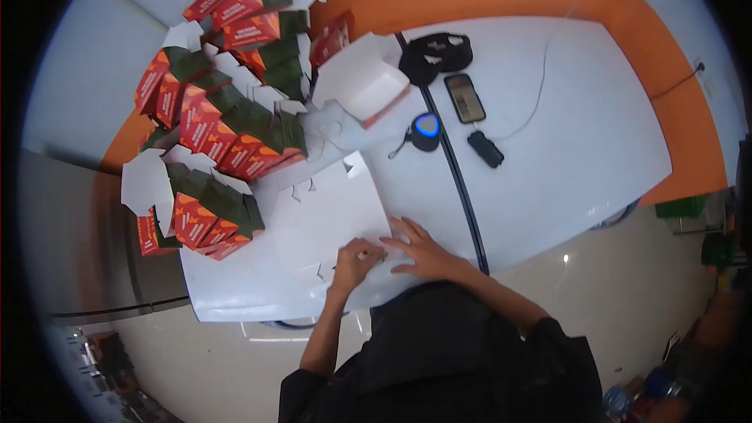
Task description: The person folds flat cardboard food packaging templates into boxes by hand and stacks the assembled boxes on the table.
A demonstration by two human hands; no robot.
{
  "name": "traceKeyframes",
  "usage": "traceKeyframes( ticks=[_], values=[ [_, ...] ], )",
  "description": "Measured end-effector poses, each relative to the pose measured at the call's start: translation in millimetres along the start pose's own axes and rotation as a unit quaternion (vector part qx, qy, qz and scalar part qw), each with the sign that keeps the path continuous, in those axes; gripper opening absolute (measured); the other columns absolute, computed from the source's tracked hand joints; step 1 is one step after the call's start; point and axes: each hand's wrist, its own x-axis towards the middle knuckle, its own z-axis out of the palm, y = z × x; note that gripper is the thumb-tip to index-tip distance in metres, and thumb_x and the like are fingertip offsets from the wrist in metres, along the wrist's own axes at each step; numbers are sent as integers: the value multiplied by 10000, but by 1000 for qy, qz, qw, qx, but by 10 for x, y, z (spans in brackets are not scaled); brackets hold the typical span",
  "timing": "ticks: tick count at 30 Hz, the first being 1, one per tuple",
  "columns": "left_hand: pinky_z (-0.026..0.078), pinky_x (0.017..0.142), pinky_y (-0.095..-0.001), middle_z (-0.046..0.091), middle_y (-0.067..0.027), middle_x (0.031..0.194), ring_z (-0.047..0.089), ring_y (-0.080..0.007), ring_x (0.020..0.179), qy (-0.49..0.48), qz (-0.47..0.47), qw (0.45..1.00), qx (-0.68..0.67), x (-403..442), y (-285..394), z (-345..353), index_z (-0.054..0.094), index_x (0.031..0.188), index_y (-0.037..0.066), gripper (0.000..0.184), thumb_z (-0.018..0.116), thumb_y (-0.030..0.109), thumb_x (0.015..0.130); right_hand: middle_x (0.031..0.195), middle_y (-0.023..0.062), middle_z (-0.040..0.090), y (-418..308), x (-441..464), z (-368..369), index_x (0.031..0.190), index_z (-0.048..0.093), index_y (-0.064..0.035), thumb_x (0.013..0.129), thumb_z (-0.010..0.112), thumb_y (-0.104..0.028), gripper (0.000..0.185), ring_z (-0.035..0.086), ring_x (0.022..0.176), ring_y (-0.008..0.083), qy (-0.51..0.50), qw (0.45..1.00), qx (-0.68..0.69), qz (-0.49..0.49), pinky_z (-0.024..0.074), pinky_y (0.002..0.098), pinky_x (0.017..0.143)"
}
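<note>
A flat white carton blank (333, 215), with slots and small cut tabs along its edges, lies on the table in front of me. My left hand (357, 263) is closed, its fingers curled and pinched at the near right edge of the blank. The exact part between those fingers is hidden. Beside it, my right hand (423, 252) is open, palm down with spread fingers. Its fingertips reach the right edge of the blank; whether they press on it I cannot tell.
Folded red and green boxes (207, 121) are piled at the left. Behind the blank stands an open white box (364, 82). A round black device with a blue ring (425, 131), a phone (465, 99), a small black cabled item (486, 149) and black straps (437, 56) lie near the dark table seam (458, 180).
</note>
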Motion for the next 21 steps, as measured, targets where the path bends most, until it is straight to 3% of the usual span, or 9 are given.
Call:
traceKeyframes(
  ticks=[2,5,8,9,12,13,16,19,21],
  values=[
    [562,785,-373,740,-110,860,691,-263,816,-14,-10,997,-81,111,132,-61,799,952,31,151,832,53,806,1614,229,337,71,61,62,1360,648,-146,918,770,-335,497,268,1485,515,52,998,10,-17,299,582,1195],
    [537,941,-381,735,-123,1050,688,-283,1048,-89,-61,985,-133,120,217,-133,782,1118,50,354,879,95,780,1526,201,476,133,123,-27,1199,717,-92,962,724,-257,289,357,1459,452,102,993,-9,-61,342,536,1167],
    [481,1055,-432,635,-141,1310,577,-342,1246,70,41,994,71,-30,692,-162,689,1325,88,634,915,138,735,1357,171,628,203,211,-186,1109,723,-48,991,683,-195,193,451,1417,372,86,986,142,-20,363,485,1155],
    [417,1132,-478,514,-136,1456,468,-382,1343,41,9,993,110,-138,639,-209,586,1452,120,846,943,169,687,1192,157,705,109,249,-322,1112,705,-2,983,696,-136,186,575,1308,320,134,981,138,-38,440,417,1092],
    [467,1084,-482,558,-131,1396,488,-378,1296,17,28,972,234,-389,716,-386,626,1412,117,767,922,148,705,1171,162,703,149,320,-356,1103,692,24,958,729,-78,181,643,1214,309,226,945,234,33,507,375,995],
    [511,975,-412,652,-134,1223,573,-349,1151,60,52,965,250,-431,617,-367,721,1260,82,477,861,138,807,1122,154,713,180,367,-356,1090,683,46,934,756,-41,193,686,1093,278,252,933,258,23,537,340,896],
    [518,835,-340,704,-88,941,644,-225,912,96,-125,987,10,-465,407,-428,757,1053,13,201,778,171,932,1119,123,702,213,425,-342,1079,704,28,928,739,22,155,671,1078,223,206,923,322,35,534,340,932],
    [488,700,-287,667,-55,727,605,-139,706,147,-228,950,-153,-377,277,-394,743,922,-29,256,718,213,1003,1054,117,696,27,468,-458,1071,720,10,876,791,-13,209,656,1002,258,207,940,262,-66,514,370,900],
    [472,667,-287,639,-27,693,570,-104,686,93,-212,965,-122,-352,305,-447,743,920,-28,273,707,227,1014,1049,111,698,-92,444,-598,1085,727,-12,861,804,-34,238,649,990,279,192,952,210,-110,506,394,892]
  ],
)
